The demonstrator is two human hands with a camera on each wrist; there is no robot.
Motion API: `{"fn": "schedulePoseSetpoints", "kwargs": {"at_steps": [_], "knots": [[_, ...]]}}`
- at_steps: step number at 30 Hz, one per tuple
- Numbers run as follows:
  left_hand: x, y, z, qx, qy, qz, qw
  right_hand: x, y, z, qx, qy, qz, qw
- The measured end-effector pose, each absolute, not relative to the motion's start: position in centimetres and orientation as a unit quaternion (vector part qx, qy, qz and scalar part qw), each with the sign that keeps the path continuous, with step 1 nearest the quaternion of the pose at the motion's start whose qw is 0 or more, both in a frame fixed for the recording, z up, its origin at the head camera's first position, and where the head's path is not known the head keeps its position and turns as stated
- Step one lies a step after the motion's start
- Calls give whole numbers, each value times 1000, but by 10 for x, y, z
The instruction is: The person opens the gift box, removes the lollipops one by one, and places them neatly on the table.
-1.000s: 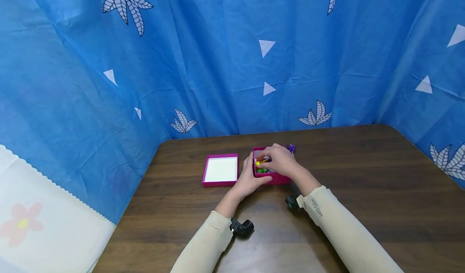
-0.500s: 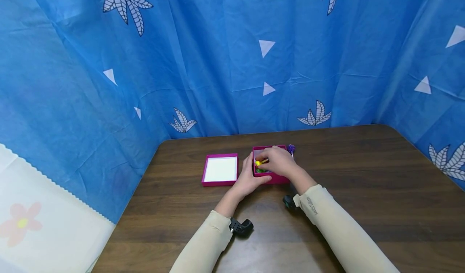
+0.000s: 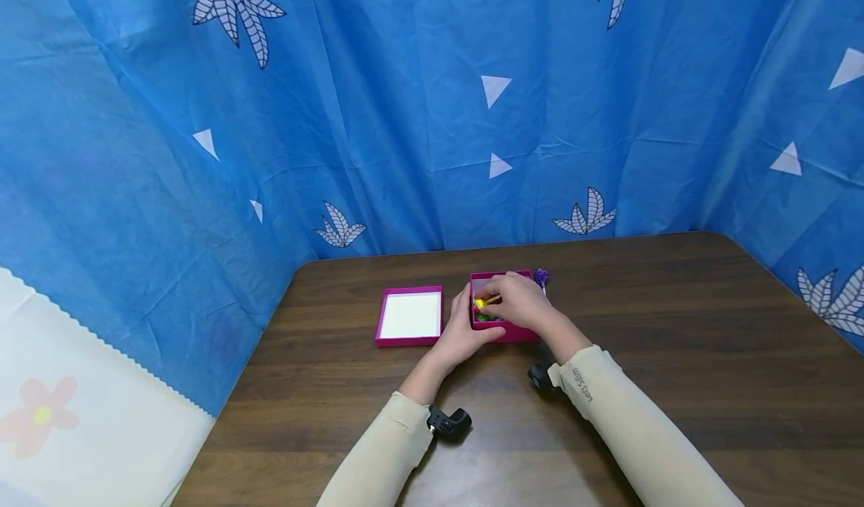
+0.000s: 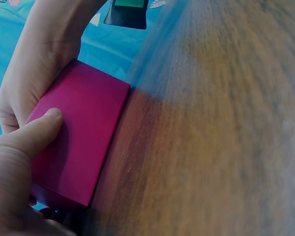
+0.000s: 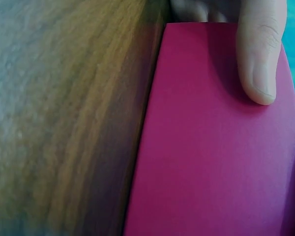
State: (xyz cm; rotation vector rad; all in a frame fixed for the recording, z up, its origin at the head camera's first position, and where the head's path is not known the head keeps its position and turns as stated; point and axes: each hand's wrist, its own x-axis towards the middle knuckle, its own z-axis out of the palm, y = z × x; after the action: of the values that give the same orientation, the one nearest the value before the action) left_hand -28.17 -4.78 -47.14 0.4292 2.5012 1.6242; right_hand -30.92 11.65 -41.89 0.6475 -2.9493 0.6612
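Note:
A deep pink box (image 3: 514,333) stands on the table, its top uncovered. My left hand (image 3: 462,331) grips its near left corner, fingers along the left side and thumb against the front wall; that thumb (image 4: 39,132) also shows in the left wrist view. Over the box, my right hand (image 3: 518,298) reaches inside and pinches a yellow lollipop (image 3: 480,304) with a thin stick. Something green (image 3: 483,317) lies beneath it in the box. The right hand covers much of the interior. In the right wrist view the box wall (image 5: 211,137) fills most of the frame.
Left of the box lies a matching shallow pink lid (image 3: 409,341), its white inside facing up. A purple lollipop (image 3: 541,276) with a white stick is at the box's far right corner. A blue curtain (image 3: 418,117) hangs behind the brown wooden table (image 3: 675,327).
My right hand has sunk slightly into the box with the yellow lollipop, and its forearm has shifted a little left. More of the box's far rim shows. The left hand stays in place.

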Motion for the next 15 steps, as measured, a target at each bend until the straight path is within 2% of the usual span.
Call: {"fn": "schedulePoseSetpoints", "kwargs": {"at_steps": [15], "knots": [[-283,-47,-473,146,822,547,66,-303,120,-420,212,-945,230,97]]}}
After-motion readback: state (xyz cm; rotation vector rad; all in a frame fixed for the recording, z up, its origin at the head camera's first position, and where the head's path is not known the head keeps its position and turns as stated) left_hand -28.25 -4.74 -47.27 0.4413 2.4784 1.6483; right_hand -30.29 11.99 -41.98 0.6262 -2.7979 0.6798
